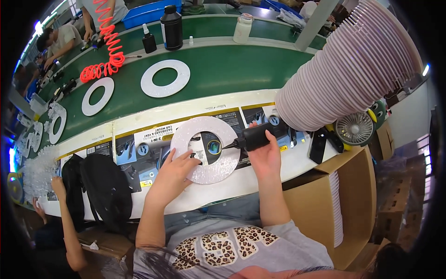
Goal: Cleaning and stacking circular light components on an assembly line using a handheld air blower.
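A flat white ring (218, 173) lies before me on printed packaging sheets. My left hand (179, 171) rests over the ring's left side, its fingers reaching toward the central hole and holding it. In my right hand (265, 156) is a black squeeze bottle (257, 136), tilted nearly level. Its thin dark nozzle points left, and the tip is at the ring's inner edge; whether it touches cannot be made out. Through the hole shows part of a packaging sheet (213, 146). Some small dark detail by my left fingertips is too small to name.
A tall stack of white rings (339, 69) leans at the right, beside a small fan (354, 128) and a phone (318, 145). More rings (165, 78) lie on the green conveyor belt (223, 65). A black bag (106, 188) and a co-worker's arm (68, 218) are left.
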Demonstrator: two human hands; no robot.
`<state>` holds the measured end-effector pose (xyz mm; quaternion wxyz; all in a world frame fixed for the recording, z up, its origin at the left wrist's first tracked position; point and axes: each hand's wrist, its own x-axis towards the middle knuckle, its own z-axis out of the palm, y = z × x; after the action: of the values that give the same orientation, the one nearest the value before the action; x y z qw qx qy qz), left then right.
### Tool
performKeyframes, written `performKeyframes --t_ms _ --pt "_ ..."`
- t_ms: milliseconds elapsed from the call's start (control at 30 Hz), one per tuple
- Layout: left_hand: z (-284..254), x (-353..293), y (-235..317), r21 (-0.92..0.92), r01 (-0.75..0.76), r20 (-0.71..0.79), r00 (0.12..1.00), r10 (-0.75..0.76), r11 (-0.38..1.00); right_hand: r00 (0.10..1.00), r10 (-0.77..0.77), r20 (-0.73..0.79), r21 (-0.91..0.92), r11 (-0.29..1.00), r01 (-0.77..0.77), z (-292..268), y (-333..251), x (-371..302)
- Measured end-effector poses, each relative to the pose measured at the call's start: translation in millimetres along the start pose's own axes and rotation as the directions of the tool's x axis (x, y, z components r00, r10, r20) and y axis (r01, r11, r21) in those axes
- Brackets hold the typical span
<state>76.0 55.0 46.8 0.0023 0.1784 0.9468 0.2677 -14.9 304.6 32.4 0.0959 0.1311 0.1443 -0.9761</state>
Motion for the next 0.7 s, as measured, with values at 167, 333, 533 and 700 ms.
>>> performKeyframes --t_ms 167,333,533,700 --pt "-11 34 2 -0.071 -0.058 0.043 0.997 0.061 0.996 0.994 -0.010 0.105 0.133 0.991 -0.004 -9 -21 0" --pt "-22 149 -10 0.058 -0.234 -0.046 0.970 0.237 0.970 0.994 -0.095 0.061 0.177 0.981 0.082 -5 -42 -7" --pt "-10 235 -22 0.127 -0.246 -0.219 0.938 0.269 0.961 0.989 -0.125 0.073 0.175 0.978 0.111 -3 -45 -7" --pt "-10 185 -33 0.112 -0.216 -0.319 0.917 0.241 0.970 0.989 -0.145 0.014 0.110 0.984 0.143 1 -39 10"
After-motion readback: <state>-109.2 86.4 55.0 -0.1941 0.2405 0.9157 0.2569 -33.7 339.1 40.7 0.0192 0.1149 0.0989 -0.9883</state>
